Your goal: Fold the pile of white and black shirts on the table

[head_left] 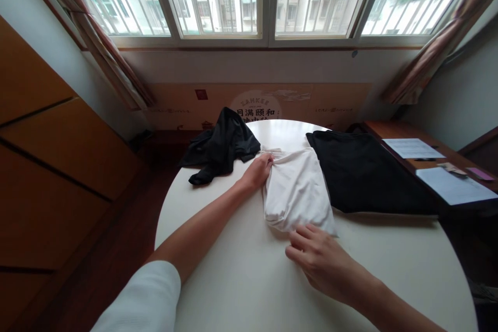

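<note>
A white cloth [298,187], folded into a rough rectangle with some creases, lies on the round white table [233,280]. My left hand [261,168] pinches its upper left edge, close to some gathered folds. At the cloth's near edge is my right hand [317,257], its fingers curled and close together; whether they grip the fabric cannot be made out. A crumpled black cloth [223,145] sits at the table's far left. To the right of the white cloth, a black cloth [369,174] is laid flat in a folded stack.
A brown wooden desk [392,129] with papers [455,184] stands beyond the table on the right. Wooden cabinet doors [58,166] are at the left. A printed cardboard panel [175,101] stands below the barred window, behind the table.
</note>
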Motion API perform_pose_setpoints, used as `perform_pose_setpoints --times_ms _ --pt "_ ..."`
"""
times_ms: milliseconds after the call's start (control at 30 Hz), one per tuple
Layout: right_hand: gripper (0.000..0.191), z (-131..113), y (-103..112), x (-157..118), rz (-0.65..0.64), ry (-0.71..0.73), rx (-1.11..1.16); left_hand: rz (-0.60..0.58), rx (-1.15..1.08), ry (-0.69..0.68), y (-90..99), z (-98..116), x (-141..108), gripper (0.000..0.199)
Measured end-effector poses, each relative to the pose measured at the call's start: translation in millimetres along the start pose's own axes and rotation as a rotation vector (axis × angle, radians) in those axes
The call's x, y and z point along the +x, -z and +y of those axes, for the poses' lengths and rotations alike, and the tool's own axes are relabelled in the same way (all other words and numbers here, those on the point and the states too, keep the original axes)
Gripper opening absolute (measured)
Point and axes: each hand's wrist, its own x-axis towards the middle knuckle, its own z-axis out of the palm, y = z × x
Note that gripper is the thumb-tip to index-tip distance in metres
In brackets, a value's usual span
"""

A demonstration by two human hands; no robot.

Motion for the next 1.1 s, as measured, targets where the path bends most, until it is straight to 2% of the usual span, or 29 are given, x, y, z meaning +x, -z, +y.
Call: perform_pose_setpoints --times_ms 67,167,200,233,333,400,500,700,967,1100 --pt "0.020 -0.4 -4.1 1.0 0.067 -0.053 -0.035 0.042 0.046 -0.006 2.1 4.1 2.1 0.013" --pt "0.015 4.1 -12.2 4.5 0.190 -0.181 -0.097 0.203 0.180 0.080 14.6 18.3 -9.0 0.008" --pt "0.015 6.4 -14.5 5.3 0.206 -0.210 -0.112 0.217 0.213 0.141 20.4 24.1 -16.5 0.009" --pt "0.017 8.6 -16.5 5.5 0.209 -0.227 -0.128 0.181 0.229 0.199 26.2 29.8 -25.2 0.014" --pt "0.025 11.9 -18.4 3.7 0.169 -0.224 -0.156 -0.096 0.186 0.263 38.5 42.9 -50.4 0.031" --pt "0.025 10.9 -16.7 1.3 0.117 -0.198 -0.132 -0.186 0.148 0.236 39.6 46.6 -59.8 0.031" --pt "0.023 8.8 -13.9 -1.8 0.057 -0.168 -0.088 -0.118 0.118 0.222 34.4 46.3 -60.6 0.027" --pt "0.014 14.6 -17.8 -2.9 0.116 -0.254 -0.171 -0.058 0.109 0.277 28.7 40.0 -54.9 0.029" --pt "0.020 17.0 6.0 -9.1 -0.064 -0.166 -0.019 -0.026 0.073 0.333 23.7 33.4 -55.5 0.022" --pt "0.020 20.1 10.4 -11.3 -0.143 -0.164 0.025 0.010 0.081 0.371 24.0 39.1 -54.0 0.022"
